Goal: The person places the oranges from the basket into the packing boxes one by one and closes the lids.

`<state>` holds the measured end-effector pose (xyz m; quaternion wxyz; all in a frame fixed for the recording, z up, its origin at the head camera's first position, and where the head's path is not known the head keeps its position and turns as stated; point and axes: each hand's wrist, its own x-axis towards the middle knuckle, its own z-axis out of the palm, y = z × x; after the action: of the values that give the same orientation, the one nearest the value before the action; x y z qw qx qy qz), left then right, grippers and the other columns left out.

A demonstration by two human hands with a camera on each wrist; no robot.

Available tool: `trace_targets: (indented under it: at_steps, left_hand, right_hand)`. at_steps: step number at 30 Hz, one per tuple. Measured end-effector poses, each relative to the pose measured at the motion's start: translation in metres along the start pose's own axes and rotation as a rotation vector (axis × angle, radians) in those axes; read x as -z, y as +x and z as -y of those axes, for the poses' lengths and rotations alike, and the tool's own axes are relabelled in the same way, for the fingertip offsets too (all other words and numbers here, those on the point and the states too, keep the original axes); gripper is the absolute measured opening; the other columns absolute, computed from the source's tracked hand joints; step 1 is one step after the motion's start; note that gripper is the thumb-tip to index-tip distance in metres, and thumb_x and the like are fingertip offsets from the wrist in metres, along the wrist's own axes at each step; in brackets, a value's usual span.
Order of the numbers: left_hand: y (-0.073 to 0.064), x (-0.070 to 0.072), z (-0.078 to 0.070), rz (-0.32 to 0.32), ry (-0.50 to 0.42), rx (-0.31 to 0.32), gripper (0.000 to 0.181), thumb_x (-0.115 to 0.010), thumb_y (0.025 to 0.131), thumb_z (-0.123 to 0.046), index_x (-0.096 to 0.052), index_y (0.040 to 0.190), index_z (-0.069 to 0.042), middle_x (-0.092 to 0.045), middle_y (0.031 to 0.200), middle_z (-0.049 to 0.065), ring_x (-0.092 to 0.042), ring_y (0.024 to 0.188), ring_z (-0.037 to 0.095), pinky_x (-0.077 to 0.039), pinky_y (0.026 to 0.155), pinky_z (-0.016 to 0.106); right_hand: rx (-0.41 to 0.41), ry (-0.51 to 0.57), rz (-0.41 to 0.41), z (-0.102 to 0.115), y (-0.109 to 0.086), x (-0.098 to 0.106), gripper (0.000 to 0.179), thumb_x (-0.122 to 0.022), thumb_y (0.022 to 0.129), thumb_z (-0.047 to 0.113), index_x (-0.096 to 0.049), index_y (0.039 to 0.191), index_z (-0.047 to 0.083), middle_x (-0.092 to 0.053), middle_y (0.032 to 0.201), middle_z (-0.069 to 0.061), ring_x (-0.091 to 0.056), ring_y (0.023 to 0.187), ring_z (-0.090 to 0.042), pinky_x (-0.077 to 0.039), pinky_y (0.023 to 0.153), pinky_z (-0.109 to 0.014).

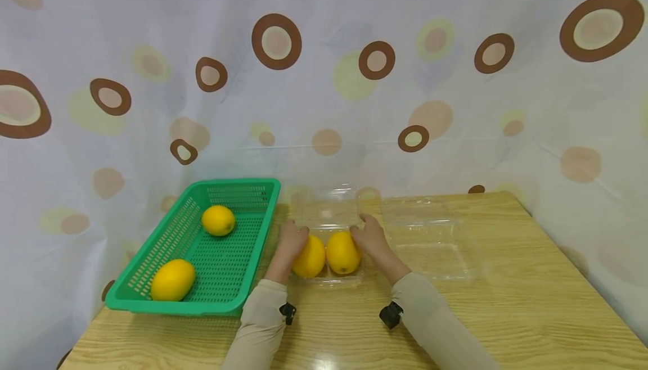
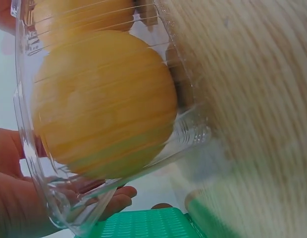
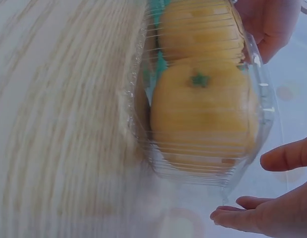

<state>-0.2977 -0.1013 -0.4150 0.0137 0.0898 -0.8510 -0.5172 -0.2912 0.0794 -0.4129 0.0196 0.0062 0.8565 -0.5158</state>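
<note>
Two yellow-orange fruits, a left one (image 1: 310, 257) and a right one (image 1: 344, 253), sit side by side in a clear plastic clamshell box (image 1: 331, 281). Its lid (image 1: 329, 204) is raised at the back. My left hand (image 1: 293, 239) is at the box's left side, fingers extended past its corner in the left wrist view. On the right side is my right hand (image 1: 372, 239); the right wrist view shows its thumb and fingers spread apart near the box's end, holding nothing. Whether either hand touches the box is hard to tell.
A green plastic basket (image 1: 253, 257) stands on the left, with one similar fruit (image 1: 218, 220) at its back and another (image 1: 173, 280) at its front. A second clear clamshell box (image 1: 430, 252) lies open to the right on the wooden table (image 1: 531, 302). Behind hangs a patterned curtain (image 1: 324, 105).
</note>
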Motion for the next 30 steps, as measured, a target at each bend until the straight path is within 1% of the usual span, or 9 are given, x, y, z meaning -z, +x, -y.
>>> trace_targets:
  at_steps: [3,6,10,13,17,21,23,26,30]
  left_hand:
    - [0.001,0.000,-0.001,-0.032,-0.019,-0.018,0.054,-0.046,0.088,-0.011,-0.031,0.132,0.017,-0.032,0.136,0.035,-0.034,0.127,0.044,-0.028,0.106,0.051]
    - [-0.001,-0.001,-0.003,-0.056,-0.029,-0.030,0.053,-0.047,0.087,-0.011,-0.034,0.130,0.016,-0.033,0.132,0.036,-0.037,0.122,0.045,-0.030,0.104,0.052]
    - [-0.004,0.000,-0.008,-0.084,-0.041,-0.020,0.053,-0.049,0.087,-0.013,-0.034,0.130,0.015,-0.033,0.128,0.034,-0.039,0.118,0.043,-0.031,0.104,0.051]
    - [-0.005,-0.001,-0.008,-0.099,-0.038,-0.018,0.056,-0.050,0.086,-0.013,-0.033,0.132,0.014,-0.033,0.130,0.034,-0.039,0.119,0.043,-0.030,0.104,0.050]
    - [-0.005,-0.002,-0.006,-0.091,-0.059,-0.007,0.058,-0.049,0.087,-0.012,-0.029,0.135,0.012,-0.029,0.134,0.033,-0.035,0.124,0.043,-0.028,0.106,0.050]
    - [-0.006,-0.003,-0.005,-0.074,-0.088,0.009,0.061,-0.048,0.087,-0.011,-0.024,0.138,0.011,-0.021,0.141,0.032,-0.027,0.130,0.043,-0.022,0.109,0.050]
    - [-0.007,-0.003,-0.004,-0.066,-0.092,0.008,0.062,-0.048,0.086,-0.010,-0.022,0.138,0.011,-0.020,0.142,0.031,-0.026,0.131,0.042,-0.020,0.110,0.050]
    - [-0.009,-0.002,-0.004,-0.052,-0.085,0.016,0.063,-0.047,0.086,-0.010,-0.019,0.139,0.010,-0.020,0.141,0.030,-0.026,0.131,0.041,-0.020,0.110,0.050]
    - [-0.012,-0.001,-0.004,-0.037,-0.051,0.019,0.063,-0.046,0.086,-0.009,-0.018,0.139,0.011,-0.023,0.137,0.032,-0.029,0.128,0.041,-0.022,0.109,0.051]
  right_hand:
    - [0.010,0.021,-0.010,0.001,0.000,0.004,0.055,-0.045,0.090,0.014,-0.028,0.137,-0.009,-0.029,0.142,-0.027,-0.026,0.133,-0.042,-0.024,0.108,-0.050]
    - [0.019,0.042,-0.016,0.000,0.001,0.007,0.055,-0.045,0.089,0.012,-0.027,0.138,-0.007,-0.031,0.142,-0.025,-0.027,0.133,-0.040,-0.025,0.108,-0.049]
    - [0.038,0.065,-0.037,0.001,0.003,0.011,0.055,-0.046,0.088,0.010,-0.028,0.138,-0.005,-0.033,0.141,-0.024,-0.030,0.132,-0.038,-0.027,0.108,-0.048]
    - [0.066,0.077,-0.056,0.003,0.004,0.014,0.056,-0.047,0.087,0.007,-0.028,0.138,-0.006,-0.035,0.139,-0.024,-0.032,0.131,-0.037,-0.028,0.108,-0.047]
    - [0.097,0.111,-0.069,0.007,0.005,0.018,0.057,-0.047,0.085,0.004,-0.028,0.138,-0.006,-0.037,0.137,-0.024,-0.034,0.130,-0.037,-0.030,0.107,-0.045]
    - [0.126,0.143,-0.075,0.011,0.004,0.022,0.057,-0.046,0.084,0.002,-0.029,0.138,-0.005,-0.039,0.136,-0.023,-0.034,0.130,-0.036,-0.031,0.107,-0.044]
    - [0.145,0.149,-0.077,0.013,0.004,0.025,0.057,-0.046,0.084,0.002,-0.030,0.138,-0.004,-0.040,0.135,-0.023,-0.034,0.130,-0.036,-0.031,0.107,-0.043]
    - [0.176,0.155,-0.084,0.015,0.003,0.029,0.051,-0.046,0.088,0.004,-0.032,0.137,-0.002,-0.043,0.133,-0.022,-0.036,0.130,-0.035,-0.032,0.106,-0.043]
    - [0.215,0.162,-0.112,0.019,0.001,0.033,0.042,-0.044,0.094,0.011,-0.039,0.135,0.000,-0.047,0.128,-0.021,-0.041,0.125,-0.033,-0.034,0.105,-0.043]
